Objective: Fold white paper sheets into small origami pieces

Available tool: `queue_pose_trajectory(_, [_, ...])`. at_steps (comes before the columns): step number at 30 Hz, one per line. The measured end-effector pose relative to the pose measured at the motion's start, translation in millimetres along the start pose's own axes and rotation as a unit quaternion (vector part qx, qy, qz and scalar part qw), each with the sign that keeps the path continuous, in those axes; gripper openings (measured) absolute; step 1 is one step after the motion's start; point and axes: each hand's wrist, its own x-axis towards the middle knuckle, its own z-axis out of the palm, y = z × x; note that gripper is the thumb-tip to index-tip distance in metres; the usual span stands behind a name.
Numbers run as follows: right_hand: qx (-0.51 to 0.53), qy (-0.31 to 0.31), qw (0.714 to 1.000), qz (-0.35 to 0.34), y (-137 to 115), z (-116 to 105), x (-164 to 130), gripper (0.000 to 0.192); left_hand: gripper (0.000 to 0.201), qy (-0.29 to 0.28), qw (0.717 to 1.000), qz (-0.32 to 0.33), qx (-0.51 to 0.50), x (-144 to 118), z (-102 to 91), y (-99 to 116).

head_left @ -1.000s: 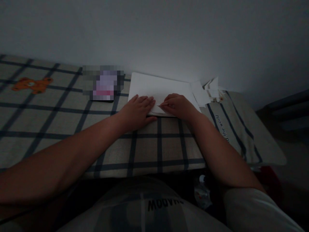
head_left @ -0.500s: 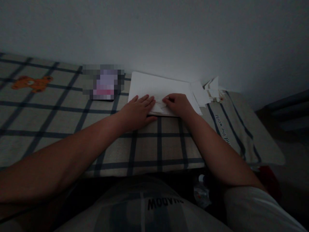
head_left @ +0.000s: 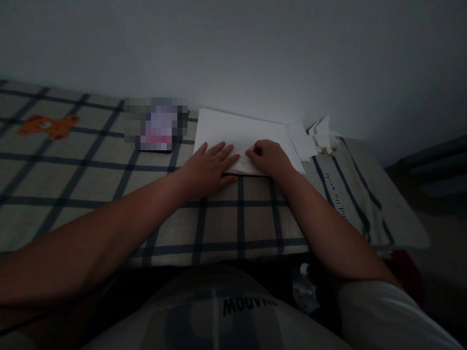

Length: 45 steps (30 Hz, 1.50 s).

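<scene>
My left hand (head_left: pixel 214 169) lies flat with its fingers spread, the fingertips resting on a small piece of white paper (head_left: pixel 239 164) and on the stack of white sheets (head_left: pixel 233 126) beneath it. The thumb reaches past the near edge of the stack onto the cloth. Just to the right, my right hand (head_left: pixel 267 156) is closed in a pinch at the upper right part of the small paper. Its fingers partly hide that corner. In the dim light the paper's outline is faint against the white sheets.
Several loose and folded white papers (head_left: pixel 321 138) lie right of the stack, against the wall. A blurred phone-like object (head_left: pixel 158 127) lies to the left on the checked tablecloth (head_left: pixel 219 218), which bears an orange bear figure (head_left: pixel 49 126). A clear bottle (head_left: pixel 305 291) stands below the table edge.
My left fingers have slid slightly to the right across the small paper. My right hand has shifted very little, still pinching near the paper's corner.
</scene>
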Motion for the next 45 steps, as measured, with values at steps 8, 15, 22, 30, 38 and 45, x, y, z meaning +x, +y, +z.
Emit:
queue_pose_trajectory(8, [0.022, -0.057, 0.998, -0.008, -3, -7, -2, 0.026, 0.069, 0.049, 0.998, -0.003, 0.034, -1, -2.0, 4])
queue_pose_trajectory(15, [0.032, -0.059, 0.998, 0.003, 0, -9, -1, 0.016, 0.068, 0.047, 0.998, 0.030, 0.037, 2, -2.4, 3])
queue_pose_trajectory(22, [0.016, 0.007, 0.996, -0.086, 2, -10, -4, 0.019, 0.068, 0.045, 0.998, 0.028, 0.033, 3, -3.7, 1])
queue_pose_trajectory(30, [-0.053, -0.060, 0.979, -0.187, -7, -16, -7, 0.026, 0.067, 0.055, 0.998, 0.035, 0.017, 7, -4.0, -1])
queue_pose_trajectory(38, [-0.059, -0.090, 0.978, -0.181, -8, -16, -8, 0.031, 0.065, 0.066, 0.997, 0.031, 0.005, 7, -1.8, -3])
queue_pose_trajectory(45, [-0.042, -0.096, 0.978, -0.179, -9, -17, -9, 0.032, 0.063, 0.054, 0.998, 0.040, 0.012, 8, -4.3, -5])
